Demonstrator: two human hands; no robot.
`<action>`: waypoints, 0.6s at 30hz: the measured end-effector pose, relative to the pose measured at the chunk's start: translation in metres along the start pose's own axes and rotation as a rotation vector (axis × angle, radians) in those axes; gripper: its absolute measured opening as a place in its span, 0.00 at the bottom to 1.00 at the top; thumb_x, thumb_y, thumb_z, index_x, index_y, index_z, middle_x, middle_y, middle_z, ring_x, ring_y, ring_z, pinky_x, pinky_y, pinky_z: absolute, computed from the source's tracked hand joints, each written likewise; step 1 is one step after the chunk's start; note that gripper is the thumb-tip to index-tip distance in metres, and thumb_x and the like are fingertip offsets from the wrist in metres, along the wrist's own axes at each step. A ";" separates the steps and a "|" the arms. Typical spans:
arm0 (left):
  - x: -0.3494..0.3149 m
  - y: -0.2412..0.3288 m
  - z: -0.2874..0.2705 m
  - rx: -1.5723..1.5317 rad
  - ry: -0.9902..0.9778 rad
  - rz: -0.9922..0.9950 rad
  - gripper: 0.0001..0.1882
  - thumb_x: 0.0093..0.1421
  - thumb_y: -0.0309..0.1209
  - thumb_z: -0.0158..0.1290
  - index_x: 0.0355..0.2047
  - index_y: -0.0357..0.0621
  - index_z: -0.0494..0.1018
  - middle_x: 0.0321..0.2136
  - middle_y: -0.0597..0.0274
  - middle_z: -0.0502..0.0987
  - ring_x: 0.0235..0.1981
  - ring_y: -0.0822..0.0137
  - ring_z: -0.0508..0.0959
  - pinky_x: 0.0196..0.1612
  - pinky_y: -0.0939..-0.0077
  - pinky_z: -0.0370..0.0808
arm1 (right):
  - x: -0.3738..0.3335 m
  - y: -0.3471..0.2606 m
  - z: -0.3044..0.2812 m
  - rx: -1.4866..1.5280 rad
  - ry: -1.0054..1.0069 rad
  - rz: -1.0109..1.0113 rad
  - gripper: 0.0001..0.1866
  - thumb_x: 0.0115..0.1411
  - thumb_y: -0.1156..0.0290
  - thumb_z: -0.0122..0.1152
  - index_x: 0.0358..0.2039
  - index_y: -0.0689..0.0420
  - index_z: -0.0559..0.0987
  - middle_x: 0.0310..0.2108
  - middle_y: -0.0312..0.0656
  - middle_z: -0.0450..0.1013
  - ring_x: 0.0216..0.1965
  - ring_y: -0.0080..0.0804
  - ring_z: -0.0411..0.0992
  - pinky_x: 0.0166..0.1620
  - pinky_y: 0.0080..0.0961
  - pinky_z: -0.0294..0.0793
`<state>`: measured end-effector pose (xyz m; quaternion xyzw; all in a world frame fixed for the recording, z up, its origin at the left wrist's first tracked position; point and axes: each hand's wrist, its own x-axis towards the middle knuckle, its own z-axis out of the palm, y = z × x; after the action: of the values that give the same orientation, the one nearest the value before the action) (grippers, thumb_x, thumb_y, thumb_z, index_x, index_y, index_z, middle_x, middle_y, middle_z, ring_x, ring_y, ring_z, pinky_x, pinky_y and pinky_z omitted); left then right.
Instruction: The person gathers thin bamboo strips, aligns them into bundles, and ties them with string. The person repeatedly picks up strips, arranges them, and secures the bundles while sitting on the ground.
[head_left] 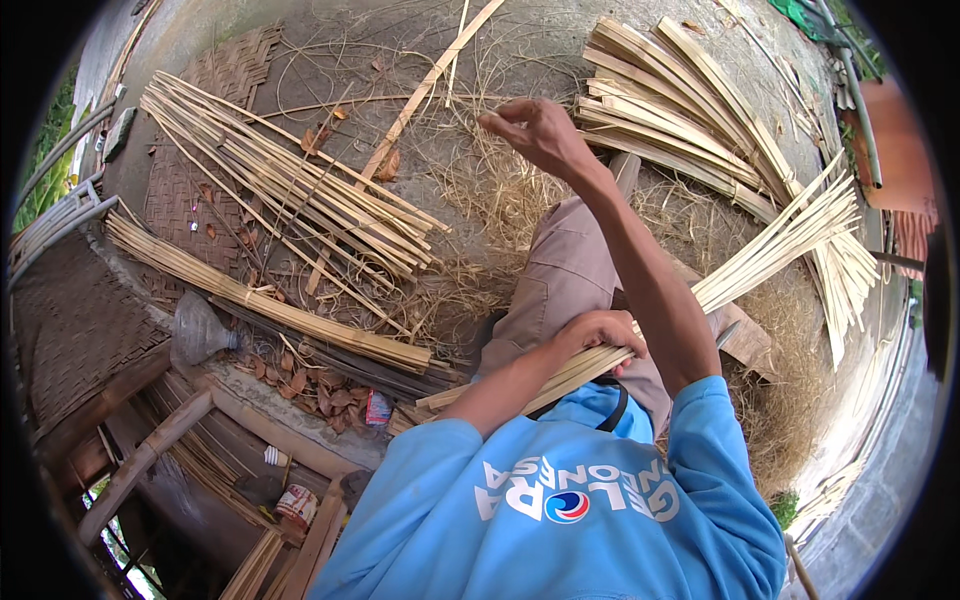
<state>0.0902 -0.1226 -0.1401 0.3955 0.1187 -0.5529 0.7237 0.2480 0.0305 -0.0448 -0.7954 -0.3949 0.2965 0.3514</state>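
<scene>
The strip bundle point(740, 271), fanning toward two o'clock, looks light and springy, best held where the left grip point(602, 330) clasps it; the right grip point(540, 132) is pinched together, contents unclear.

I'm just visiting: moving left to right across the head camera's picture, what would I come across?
Clear plastic bottle, small red, white and blue packet, left hand closed around pale strips, small green plant, grey pipe.
</scene>
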 end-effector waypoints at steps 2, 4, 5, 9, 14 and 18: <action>-0.010 0.006 0.004 0.052 0.016 -0.003 0.11 0.57 0.30 0.61 0.34 0.35 0.74 0.20 0.57 0.77 0.17 0.65 0.81 0.18 0.70 0.78 | -0.005 0.002 -0.045 -0.256 0.215 -0.088 0.19 0.66 0.52 0.62 0.44 0.53 0.86 0.52 0.45 0.78 0.48 0.36 0.79 0.54 0.39 0.78; -0.014 0.012 0.003 0.102 0.025 -0.012 0.13 0.56 0.31 0.63 0.34 0.34 0.74 0.20 0.57 0.78 0.17 0.65 0.81 0.18 0.70 0.78 | -0.018 -0.003 -0.092 0.428 0.352 -0.088 0.20 0.65 0.51 0.62 0.47 0.52 0.84 0.53 0.44 0.78 0.52 0.35 0.77 0.55 0.36 0.77; -0.006 0.005 -0.002 0.064 0.016 0.005 0.14 0.55 0.32 0.64 0.34 0.34 0.74 0.21 0.58 0.79 0.18 0.65 0.82 0.18 0.70 0.78 | -0.019 0.008 -0.115 0.323 0.487 -0.119 0.21 0.68 0.50 0.58 0.47 0.53 0.84 0.51 0.47 0.79 0.54 0.39 0.76 0.58 0.42 0.75; 0.001 0.003 -0.006 0.056 -0.007 0.022 0.14 0.55 0.32 0.64 0.33 0.34 0.74 0.21 0.57 0.79 0.19 0.65 0.82 0.18 0.70 0.79 | -0.049 -0.038 -0.167 0.390 0.800 0.002 0.17 0.68 0.58 0.58 0.47 0.59 0.79 0.32 0.41 0.75 0.33 0.32 0.75 0.38 0.30 0.79; -0.001 0.004 -0.002 0.083 0.001 0.002 0.13 0.56 0.32 0.64 0.32 0.35 0.74 0.21 0.57 0.79 0.18 0.65 0.82 0.18 0.69 0.79 | -0.087 0.047 -0.298 0.853 1.128 -0.175 0.20 0.71 0.54 0.54 0.45 0.58 0.82 0.43 0.45 0.78 0.40 0.33 0.76 0.46 0.35 0.79; -0.011 0.012 0.001 0.072 -0.010 -0.047 0.12 0.57 0.32 0.64 0.31 0.36 0.74 0.20 0.58 0.79 0.19 0.65 0.82 0.19 0.69 0.79 | -0.125 0.120 -0.337 0.904 1.435 -0.119 0.20 0.71 0.53 0.53 0.43 0.56 0.84 0.42 0.44 0.79 0.35 0.29 0.74 0.42 0.32 0.81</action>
<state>0.0967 -0.1148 -0.1269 0.4156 0.1040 -0.5757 0.6965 0.4862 -0.2365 0.0789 -0.5516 0.0388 -0.1693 0.8158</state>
